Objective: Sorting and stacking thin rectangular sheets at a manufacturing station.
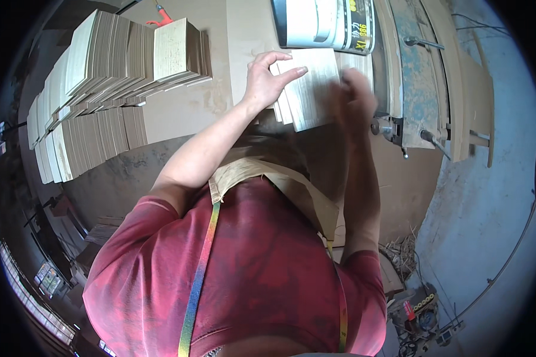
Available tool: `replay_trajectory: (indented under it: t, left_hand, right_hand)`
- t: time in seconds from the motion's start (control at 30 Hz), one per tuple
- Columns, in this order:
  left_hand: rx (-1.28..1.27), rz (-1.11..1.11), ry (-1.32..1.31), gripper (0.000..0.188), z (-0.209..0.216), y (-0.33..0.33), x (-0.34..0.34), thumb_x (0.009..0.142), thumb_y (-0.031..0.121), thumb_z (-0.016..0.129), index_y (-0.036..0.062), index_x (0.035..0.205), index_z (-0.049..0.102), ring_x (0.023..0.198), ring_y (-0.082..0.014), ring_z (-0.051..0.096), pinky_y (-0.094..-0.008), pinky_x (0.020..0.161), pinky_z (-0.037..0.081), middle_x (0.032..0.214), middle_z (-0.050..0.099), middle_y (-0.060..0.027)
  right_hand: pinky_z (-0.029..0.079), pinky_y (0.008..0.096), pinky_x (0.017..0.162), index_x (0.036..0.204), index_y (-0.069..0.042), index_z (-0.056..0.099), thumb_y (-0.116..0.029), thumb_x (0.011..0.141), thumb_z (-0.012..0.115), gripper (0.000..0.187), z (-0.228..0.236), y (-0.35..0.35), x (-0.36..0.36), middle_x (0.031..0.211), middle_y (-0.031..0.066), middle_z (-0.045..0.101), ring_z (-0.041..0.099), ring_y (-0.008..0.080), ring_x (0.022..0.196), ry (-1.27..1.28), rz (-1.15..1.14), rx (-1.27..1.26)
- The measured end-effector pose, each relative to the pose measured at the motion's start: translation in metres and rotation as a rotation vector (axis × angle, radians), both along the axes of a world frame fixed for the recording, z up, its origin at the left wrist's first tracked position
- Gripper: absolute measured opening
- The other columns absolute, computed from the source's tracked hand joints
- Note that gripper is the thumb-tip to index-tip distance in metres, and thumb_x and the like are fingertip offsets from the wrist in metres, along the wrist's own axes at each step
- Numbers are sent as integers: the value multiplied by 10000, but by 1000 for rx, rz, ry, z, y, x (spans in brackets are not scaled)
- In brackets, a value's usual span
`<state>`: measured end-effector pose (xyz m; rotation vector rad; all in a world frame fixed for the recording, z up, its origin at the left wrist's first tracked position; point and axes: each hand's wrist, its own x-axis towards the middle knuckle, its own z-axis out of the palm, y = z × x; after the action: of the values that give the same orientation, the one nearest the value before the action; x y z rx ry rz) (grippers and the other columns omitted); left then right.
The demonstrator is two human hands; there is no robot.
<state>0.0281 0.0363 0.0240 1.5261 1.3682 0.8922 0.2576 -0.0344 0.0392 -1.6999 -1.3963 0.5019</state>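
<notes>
Near the table's front edge lies a small stack of pale wooden boards, their grain showing on the top one. My left hand grips the stack at its left edge, thumb across the upper face and fingers bent behind it. Over the right side of the boards is my right hand, smeared by motion. Its fingers do not show clearly, and I cannot tell whether it holds anything. A white and black tub with a printed label sits just beyond the boards.
Rows of stacked thin boards fill the table's left side, with a red-handled tool behind them. On the right stands a worn blue metal fixture with clamp handles, along a pale blue wall. Cables and shavings lie at lower right.
</notes>
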Motion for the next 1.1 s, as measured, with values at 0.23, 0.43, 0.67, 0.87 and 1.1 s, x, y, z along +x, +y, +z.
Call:
replay_trajectory:
  t: [0.23,0.43,0.67,0.87,1.1]
  left_hand:
    - [136,0,-36,384,-6,-7,-4,938,226,957,75,1254,799,1176,-262,696,-376,1037,549,1243,738,-107]
    - [-12,-141,-81,518,-2,-3,-27,875,378,995,140,1292,801,1336,-345,608,-488,1181,489,1395,691,-137]
    - [-55,-300,-107,679,-2,4,-50,858,385,1006,177,1444,734,1397,-366,559,-513,1208,471,1504,626,-138]
    - [-41,-265,-51,718,-5,5,-36,862,425,1000,185,1476,717,1409,-386,548,-518,1222,464,1507,622,-140]
    - [47,-244,152,651,9,-1,-19,1000,381,881,179,1573,645,1416,-358,579,-504,1234,474,1533,608,-139]
  right_hand:
    - [581,541,1072,1485,-10,674,-332,822,917,776,16,-92,-24,1550,310,589,649,490,1303,-414,-18,-15]
    - [572,534,1076,1433,-3,688,-305,824,909,715,-30,-120,20,1506,291,623,635,474,1311,-401,-120,-115]
    - [556,548,1062,1383,3,676,-311,863,852,633,-64,-26,15,1438,264,642,611,450,1283,-774,-126,-116]
    - [555,540,1021,1307,2,693,-304,917,826,514,-65,30,26,1328,216,677,626,421,1205,-764,-106,30]
    - [609,544,938,1332,22,711,-291,837,923,623,18,-24,-44,1339,255,679,651,460,1198,-524,205,118]
